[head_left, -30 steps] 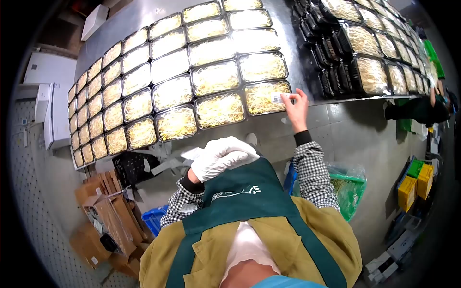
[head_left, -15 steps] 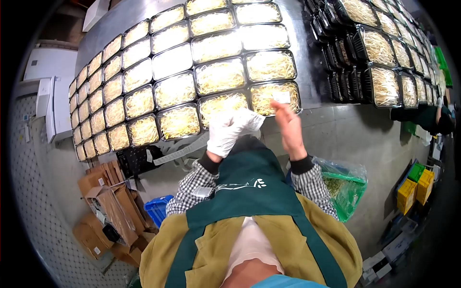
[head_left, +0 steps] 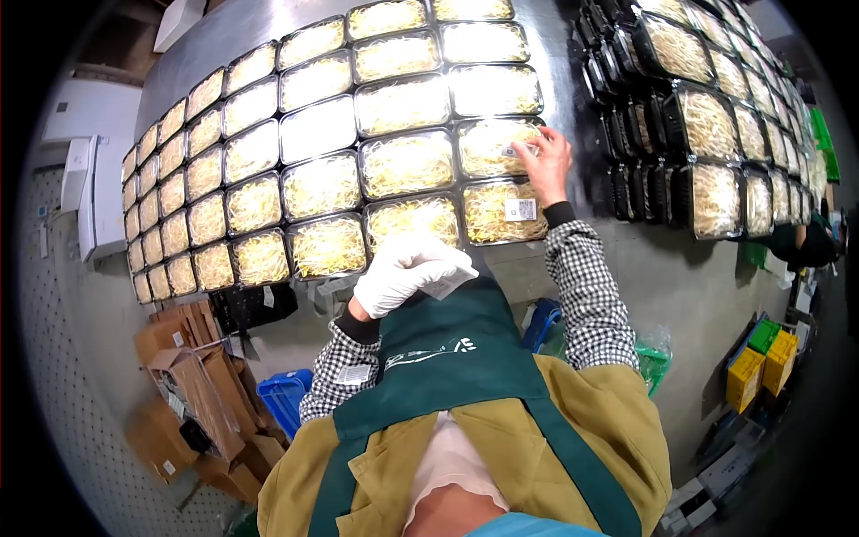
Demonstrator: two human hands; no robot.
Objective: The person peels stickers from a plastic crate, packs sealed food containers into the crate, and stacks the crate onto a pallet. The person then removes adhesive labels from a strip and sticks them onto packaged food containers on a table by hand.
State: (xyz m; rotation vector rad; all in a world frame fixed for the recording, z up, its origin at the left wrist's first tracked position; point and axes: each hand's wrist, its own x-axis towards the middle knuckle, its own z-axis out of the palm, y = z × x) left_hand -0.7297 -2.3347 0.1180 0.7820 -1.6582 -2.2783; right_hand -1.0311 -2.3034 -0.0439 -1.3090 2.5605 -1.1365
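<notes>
My left hand (head_left: 403, 279), in a white glove, is closed on a strip of white labels (head_left: 451, 283) just in front of the table edge. My bare right hand (head_left: 548, 168) reaches over a black tray of bean sprouts (head_left: 483, 159) in the second row, at the right end. Its fingertips pinch a small white label (head_left: 514, 150) at the tray's top; whether the label is stuck down there I cannot tell. Nearest me, the tray in front of it (head_left: 488, 224) bears a white printed label (head_left: 520, 209).
Several rows of sprout trays (head_left: 324, 246) cover the steel table (head_left: 228, 40). Stacked trays (head_left: 716, 201) stand at the right. Cardboard boxes (head_left: 201, 385) and a blue crate (head_left: 284, 394) lie below left; yellow crates (head_left: 744, 378) sit at lower right.
My right hand has moved forward from near the front right tray to the one behind it, with a label at its fingertips. My left hand has drawn slightly back and left.
</notes>
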